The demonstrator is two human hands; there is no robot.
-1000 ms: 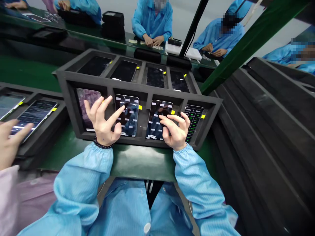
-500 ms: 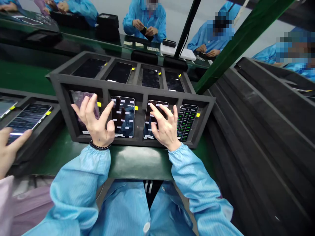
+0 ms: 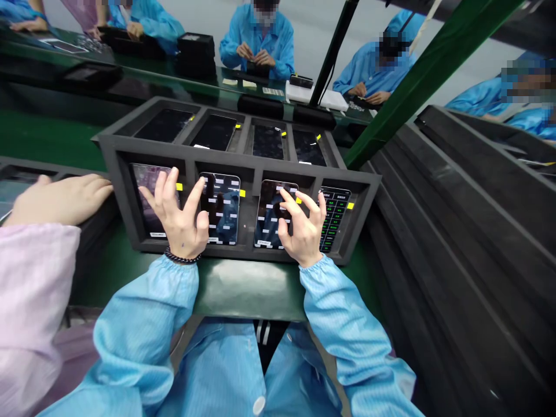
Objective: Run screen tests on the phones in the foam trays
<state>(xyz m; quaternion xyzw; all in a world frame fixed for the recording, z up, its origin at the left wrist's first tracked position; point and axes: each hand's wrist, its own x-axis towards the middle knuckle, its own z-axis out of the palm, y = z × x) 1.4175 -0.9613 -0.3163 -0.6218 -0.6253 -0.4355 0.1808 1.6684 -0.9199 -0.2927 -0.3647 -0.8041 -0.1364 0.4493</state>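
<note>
Head view: left hand, fingers spread, on first phone, tray near row; right hand, fingers apart, on third phone. Probably screen-tapping step; next touch needs exact fingertip.

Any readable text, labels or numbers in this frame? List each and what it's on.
No text here is legible.
Rightmost front phone: grid of green and white entries under a header line, too small to read.
Second front phone and third front phone: white boxes, blurred.
Left front phone: white strip at its lower edge, too small.
Yellow tabs: no print visible.
</note>
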